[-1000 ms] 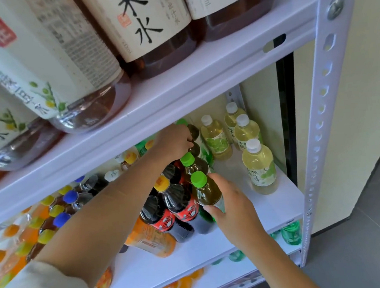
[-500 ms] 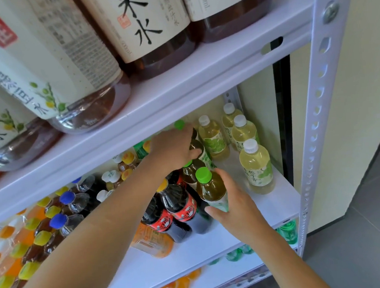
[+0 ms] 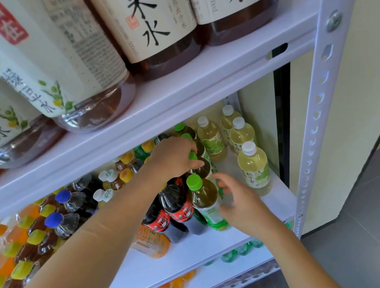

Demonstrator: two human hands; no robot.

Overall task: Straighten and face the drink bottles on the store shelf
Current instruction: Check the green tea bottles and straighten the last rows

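Spanning the frame: white metal shelf (image 3: pixel 215 251), middle tier, stocked in columns running front to back. Above it, upper tier with large brown-tea bottles (image 3: pixel 159 32).

Centre column: green-capped tea bottles, 4 caps visible, long axes upright. Front bottle (image 3: pixel 206 201) leaning slightly left against the dark red-labelled bottles (image 3: pixel 178 208), label turned partly toward the aisle.

To the right, apart from that column: 4 pale white-capped bottles (image 3: pixel 253 168), upright, labels forward.

Left hand (image 3: pixel 174 158): reaching deep, closed down over the neck of the second green-capped bottle (image 3: pixel 200 165), cap showing between fingers.

Right hand (image 3: pixel 241 203): just beside the front bottle on its right, fingers spread and curled, blurred; contact with the label uncertain, no firm grasp evident.

Deciding relation: front bottle directly left of the right palm, nearer that hand than the left; likely next a short leftward close around its body, then a twist about the upright axis.
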